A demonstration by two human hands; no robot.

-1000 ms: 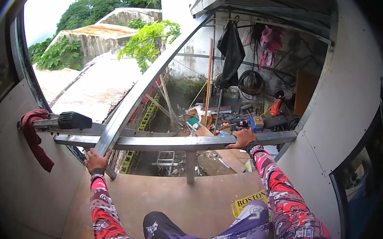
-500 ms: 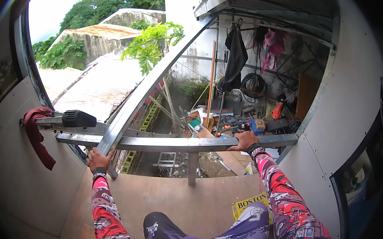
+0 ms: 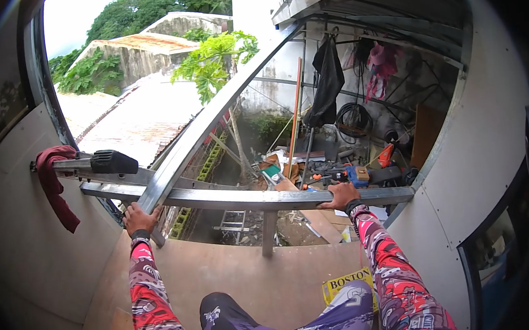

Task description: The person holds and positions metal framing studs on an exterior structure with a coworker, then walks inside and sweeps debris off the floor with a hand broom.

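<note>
My left hand is closed around the near end of a long diagonal metal tube. This tube slants up and away to the right and crosses over a horizontal metal rail. Toward the rail's right end, my right hand grips it from above, the thumb on the near side. Left of my left hand, the black-capped end of an aluminium ladder juts inward above the rail. A maroon cloth drapes over it.
A wooden floor ends at the opening under the rail. Below lie a blue power tool, boards and scrap. A black cloth hangs beyond. A yellow Boston packet rests by my knee. Wall panels flank both sides.
The view has shifted slightly, so everything sits a little further right. Both hands keep their places on the tube and the rail.
</note>
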